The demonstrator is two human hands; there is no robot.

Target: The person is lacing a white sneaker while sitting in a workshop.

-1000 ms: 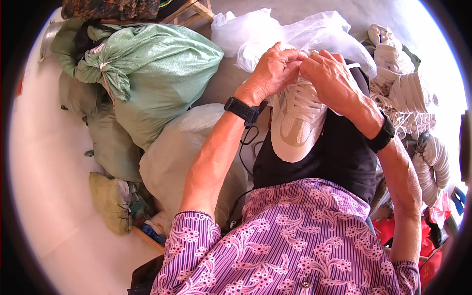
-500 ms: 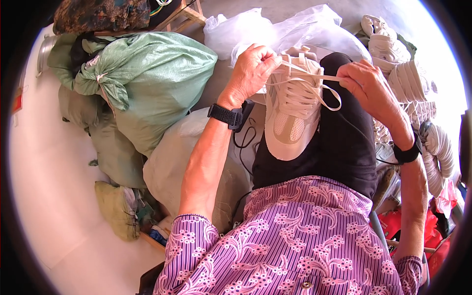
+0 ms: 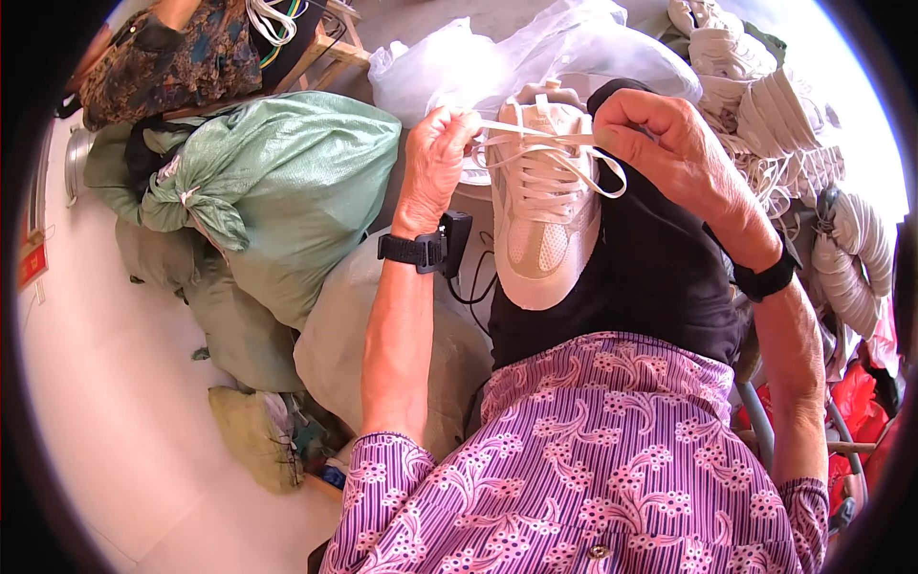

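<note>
A beige-and-white sneaker (image 3: pixel 549 251) rests on my black-trousered lap, its toe pointing toward me. Pale flat shoelaces (image 3: pixel 545 182) run in rows up its front, and their loose ends cross over the tongue. My left hand (image 3: pixel 435 165), left of the shoe, pinches one lace end between thumb and fingers. To the right of the tongue, my right hand (image 3: pixel 669 158) pinches the other end. The lace stretches across the shoe between both hands, and a slack loop hangs at the shoe's right side. Black straps circle both my wrists.
A knotted green sack (image 3: pixel 306 172) and a pale sack (image 3: pixel 382 330) stand to my left. Clear plastic bags (image 3: pixel 545 57) lie beyond the shoe. Bundled pale laces or straps (image 3: pixel 784 120) pile up at the right. A person in camouflage clothing (image 3: pixel 182 62) is at the far left.
My left hand has drawn farther from the shoe with its lace end, while my right hand has come closer to it. The view has shifted; the other person's arm now shows at upper left.
</note>
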